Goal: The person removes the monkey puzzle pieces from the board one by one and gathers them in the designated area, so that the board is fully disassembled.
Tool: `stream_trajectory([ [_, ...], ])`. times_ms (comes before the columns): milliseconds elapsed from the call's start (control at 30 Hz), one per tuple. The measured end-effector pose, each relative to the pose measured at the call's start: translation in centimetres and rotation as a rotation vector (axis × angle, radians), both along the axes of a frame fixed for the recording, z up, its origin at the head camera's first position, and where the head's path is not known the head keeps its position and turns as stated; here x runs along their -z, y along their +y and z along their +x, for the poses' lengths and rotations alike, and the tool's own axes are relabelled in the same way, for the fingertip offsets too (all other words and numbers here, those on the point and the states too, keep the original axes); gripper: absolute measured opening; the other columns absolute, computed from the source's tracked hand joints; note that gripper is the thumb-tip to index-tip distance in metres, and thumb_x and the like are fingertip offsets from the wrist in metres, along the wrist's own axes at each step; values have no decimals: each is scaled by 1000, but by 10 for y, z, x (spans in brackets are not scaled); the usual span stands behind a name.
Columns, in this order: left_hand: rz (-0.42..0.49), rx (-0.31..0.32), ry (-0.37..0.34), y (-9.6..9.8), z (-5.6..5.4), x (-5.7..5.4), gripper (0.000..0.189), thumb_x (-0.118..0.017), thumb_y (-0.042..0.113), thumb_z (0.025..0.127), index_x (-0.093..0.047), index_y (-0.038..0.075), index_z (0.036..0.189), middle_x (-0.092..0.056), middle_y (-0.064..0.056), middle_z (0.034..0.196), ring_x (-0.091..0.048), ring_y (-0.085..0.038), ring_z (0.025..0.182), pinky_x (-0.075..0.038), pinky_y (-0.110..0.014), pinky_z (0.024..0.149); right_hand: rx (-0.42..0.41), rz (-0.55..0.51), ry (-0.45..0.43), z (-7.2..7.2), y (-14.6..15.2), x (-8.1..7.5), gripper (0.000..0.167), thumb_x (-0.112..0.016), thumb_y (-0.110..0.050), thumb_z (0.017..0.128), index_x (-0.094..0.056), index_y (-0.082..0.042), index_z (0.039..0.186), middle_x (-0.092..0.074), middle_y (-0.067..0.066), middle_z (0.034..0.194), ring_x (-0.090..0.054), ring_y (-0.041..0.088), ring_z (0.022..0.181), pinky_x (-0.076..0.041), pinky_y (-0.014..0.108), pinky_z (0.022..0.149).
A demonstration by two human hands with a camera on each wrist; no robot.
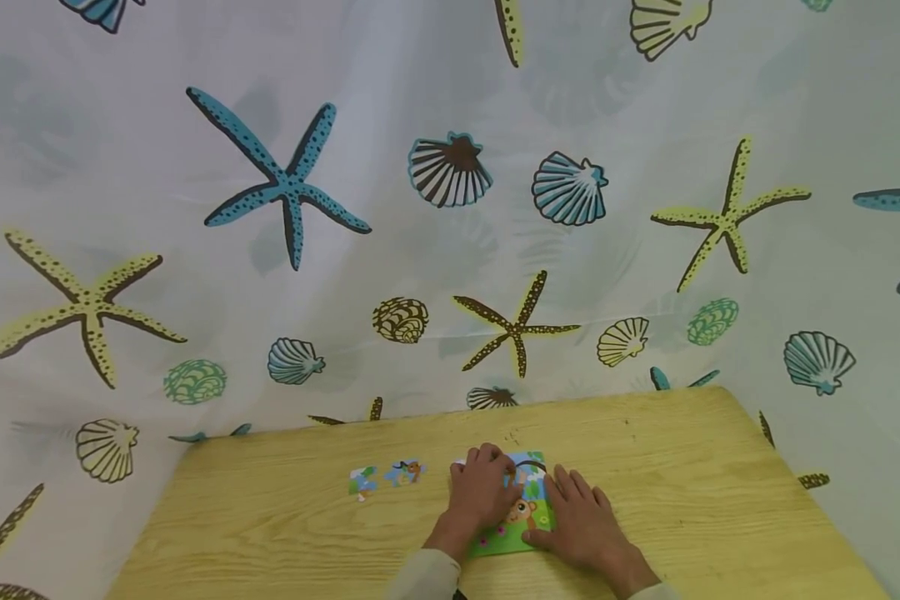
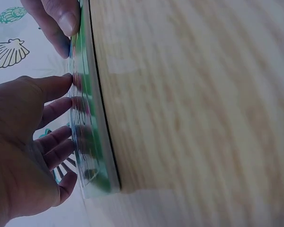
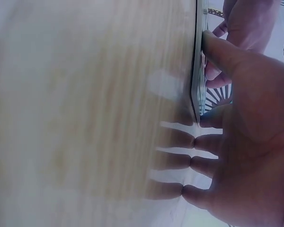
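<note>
A jigsaw puzzle board (image 1: 504,545) lies flat on the table, showing a cartoon monkey, green grass and blue sky. Over its left part is my left hand (image 1: 484,492), fingertips touching the picture and hiding that side. In the left wrist view the left hand (image 2: 23,142) has loosely bent fingers, with no piece visible in them. Along the board's right edge lies my right hand (image 1: 587,521), its thumb on the board's lower right. The right wrist view shows the right hand (image 3: 255,127) with spread fingertips resting on the table beside the board.
Left of the board, loose puzzle pieces (image 1: 407,472) lie on the wooden table (image 1: 270,517), with another group of pieces (image 1: 362,481) beside them. A white curtain (image 1: 390,250) printed with starfish and shells hangs behind the table and round its sides.
</note>
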State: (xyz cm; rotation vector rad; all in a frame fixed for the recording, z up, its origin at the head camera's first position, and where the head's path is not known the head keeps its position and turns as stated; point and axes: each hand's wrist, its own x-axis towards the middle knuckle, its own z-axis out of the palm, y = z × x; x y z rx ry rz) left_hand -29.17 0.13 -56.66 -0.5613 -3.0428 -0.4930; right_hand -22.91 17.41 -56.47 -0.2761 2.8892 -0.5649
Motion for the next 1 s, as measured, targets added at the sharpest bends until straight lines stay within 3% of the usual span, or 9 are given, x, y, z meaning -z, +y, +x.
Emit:
stream_trajectory([
  [267, 84, -43, -40, 9, 3, 2, 18, -64, 34, 92, -68, 20, 103, -50, -4, 119, -44, -26, 112, -36, -53, 89, 10, 11, 5, -1, 2, 4, 92, -59, -65, 84, -34, -6, 150, -25, 16, 159, -22, 39, 147, -21, 64, 112],
  [433, 60, -89, -112, 13, 1, -1, 23, -67, 36, 90, -65, 18, 105, -52, -6, 117, -45, -27, 110, -37, -55, 89, 19, 6, 18, -1, -1, 3, 87, -57, -63, 87, -35, -8, 150, -26, 15, 159, -23, 38, 147, -21, 64, 112],
  [600, 50, -95, -162, 14, -3, -1, 21, -67, 34, 91, -63, 18, 103, -54, -8, 116, -48, -29, 110, -36, -56, 91, 39, 14, 43, -2, -4, 2, 75, -53, -55, 93, -36, -8, 149, -28, 16, 158, -25, 39, 146, -22, 65, 111],
  [800, 106, -70, -161, 12, -3, 0, 15, -69, 31, 90, -65, 18, 96, -57, -5, 106, -51, -28, 103, -37, -60, 90, 61, 18, 54, -3, -7, 0, 73, -56, -53, 93, -38, -9, 148, -31, 16, 156, -28, 39, 144, -25, 64, 109],
  [1000, 164, -69, -133, 7, 1, 2, 22, -69, 34, 89, -64, 16, 103, -58, -8, 112, -51, -32, 112, -35, -68, 95, 56, -9, 85, 0, -7, 1, 63, -60, -50, 92, -46, -13, 142, -34, 18, 154, -30, 41, 142, -27, 67, 107],
])
